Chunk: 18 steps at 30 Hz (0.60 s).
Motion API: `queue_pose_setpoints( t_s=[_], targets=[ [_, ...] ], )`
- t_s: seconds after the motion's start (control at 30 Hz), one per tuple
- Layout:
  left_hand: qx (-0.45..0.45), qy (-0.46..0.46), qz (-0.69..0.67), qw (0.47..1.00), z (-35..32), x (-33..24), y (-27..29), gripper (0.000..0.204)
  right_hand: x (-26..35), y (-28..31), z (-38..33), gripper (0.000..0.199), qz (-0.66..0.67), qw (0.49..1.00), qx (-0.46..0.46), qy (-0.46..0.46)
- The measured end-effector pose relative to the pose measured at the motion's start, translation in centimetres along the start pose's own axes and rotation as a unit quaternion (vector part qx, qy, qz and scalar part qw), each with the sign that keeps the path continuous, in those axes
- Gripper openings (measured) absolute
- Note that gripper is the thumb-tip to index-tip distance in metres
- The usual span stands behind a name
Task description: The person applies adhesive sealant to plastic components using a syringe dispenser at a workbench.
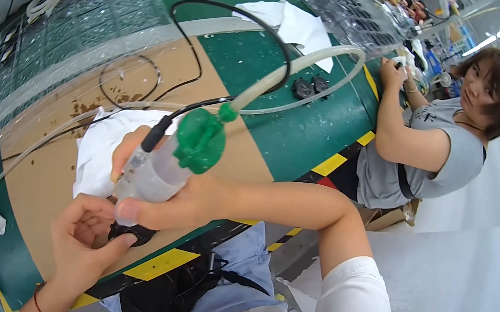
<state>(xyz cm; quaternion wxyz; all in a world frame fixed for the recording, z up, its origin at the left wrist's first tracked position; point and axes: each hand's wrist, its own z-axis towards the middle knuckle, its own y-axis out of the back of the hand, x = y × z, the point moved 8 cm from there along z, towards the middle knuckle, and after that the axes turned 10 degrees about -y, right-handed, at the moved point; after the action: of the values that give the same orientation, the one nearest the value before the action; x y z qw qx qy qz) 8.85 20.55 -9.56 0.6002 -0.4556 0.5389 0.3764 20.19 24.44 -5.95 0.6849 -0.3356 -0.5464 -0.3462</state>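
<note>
My right hand (185, 203) is wrapped around a translucent dispensing syringe (156, 174), which points downward. A green adapter cap (200, 142) closes the syringe's upper end, with a pale air hose (276, 84) running out of it. A black cable with a thick plug (156, 133) lies along the barrel. Below, my left hand (82, 237) pinches a small round black plastic part (141, 236) between thumb and fingers. The syringe's lower end is right at that part; my fingers hide the tip, so contact cannot be told.
Brown cardboard (37, 185) covers part of the green bench (294, 130). A white cloth (96, 156) lies behind my hands. Two black parts (311, 88) rest farther off. Clear plastic trays (78, 32) are stacked at left. A co-worker (433, 141) sits at right.
</note>
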Motion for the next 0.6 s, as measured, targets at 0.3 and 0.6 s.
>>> queue_pose_setpoints(
  t_s=[0.3, 0.6],
  targets=[
    [-0.025, 0.021, 0.015, 0.999, -0.10, 0.14, 0.47, 0.036, 0.58, 0.22, 0.00, 0.030, -0.005, 0.998, -0.026, 0.051],
    [-0.030, 0.017, 0.018, 0.999, -0.15, 0.31, 0.57, 0.036, 0.56, 0.38, 0.06, 0.030, -0.006, 0.999, -0.027, 0.047]
  ],
)
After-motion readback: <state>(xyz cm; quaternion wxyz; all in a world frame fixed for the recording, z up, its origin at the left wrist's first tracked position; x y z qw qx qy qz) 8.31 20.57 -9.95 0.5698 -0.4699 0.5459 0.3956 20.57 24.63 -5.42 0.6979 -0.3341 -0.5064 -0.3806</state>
